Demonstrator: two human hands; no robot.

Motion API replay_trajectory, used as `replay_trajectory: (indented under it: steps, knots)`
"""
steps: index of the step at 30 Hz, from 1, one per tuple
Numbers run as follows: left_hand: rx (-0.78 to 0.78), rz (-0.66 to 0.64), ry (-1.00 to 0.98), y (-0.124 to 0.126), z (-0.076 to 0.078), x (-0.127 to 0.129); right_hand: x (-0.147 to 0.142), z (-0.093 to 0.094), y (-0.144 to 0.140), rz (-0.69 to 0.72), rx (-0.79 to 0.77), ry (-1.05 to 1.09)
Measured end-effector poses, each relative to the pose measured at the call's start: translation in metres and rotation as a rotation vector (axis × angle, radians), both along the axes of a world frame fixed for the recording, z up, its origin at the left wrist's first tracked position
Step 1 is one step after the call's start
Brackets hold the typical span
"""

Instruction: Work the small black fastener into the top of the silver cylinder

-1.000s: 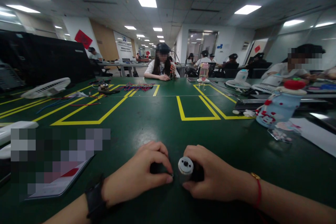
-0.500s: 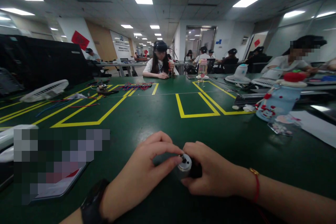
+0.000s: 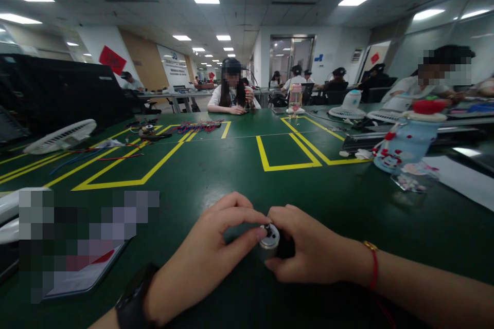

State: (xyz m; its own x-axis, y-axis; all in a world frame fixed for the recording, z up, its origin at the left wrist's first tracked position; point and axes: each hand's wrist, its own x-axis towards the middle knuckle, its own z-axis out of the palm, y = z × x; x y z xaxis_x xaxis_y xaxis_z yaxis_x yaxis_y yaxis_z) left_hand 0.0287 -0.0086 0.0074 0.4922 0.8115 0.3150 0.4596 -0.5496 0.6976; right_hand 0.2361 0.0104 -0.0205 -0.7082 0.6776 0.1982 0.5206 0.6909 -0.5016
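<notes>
The right hand is clamped around a small cylindrical motor, held low over the green bench with its silver end face up. The left hand pinches thumb and forefinger together on a tiny part at the motor's shaft; whether it is fully seated cannot be told.

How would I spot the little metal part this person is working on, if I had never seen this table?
Start at the big green table with yellow lines and look to its near edge, where two hands meet. The right hand grips a small cylinder while the left hand pinches at its end. It is the only shiny silver, round-faced piece there, with a dark centre.
</notes>
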Motion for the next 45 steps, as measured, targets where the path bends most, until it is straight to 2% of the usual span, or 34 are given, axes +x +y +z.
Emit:
replay_trajectory:
  steps: [11, 19, 27, 31, 34, 38, 45]
  knots:
    - [0.087, 0.018, 0.048, -0.004, 0.005, 0.0, 0.001, -0.001, -0.001, 0.003, 0.006, 0.001]
    - [0.089, -0.011, 0.07, -0.006, 0.007, 0.001, 0.0, 0.0, -0.001, -0.005, 0.017, -0.015]
    - [-0.072, 0.05, -0.024, 0.003, 0.005, -0.009, 0.001, 0.004, -0.002, 0.003, 0.008, 0.014]
    - [-0.321, 0.167, -0.03, 0.018, -0.003, -0.021, 0.002, 0.004, -0.002, -0.001, -0.016, 0.021]
    - [-0.457, 0.248, -0.131, 0.027, -0.01, -0.028, 0.001, 0.005, -0.003, -0.004, -0.019, 0.021]
    - [-0.507, 0.261, -0.193, 0.029, -0.014, -0.031, 0.001, 0.006, -0.003, -0.006, -0.017, 0.01]
    - [-0.49, 0.217, -0.138, 0.026, -0.013, -0.029, 0.002, 0.005, -0.001, -0.007, -0.021, 0.011]
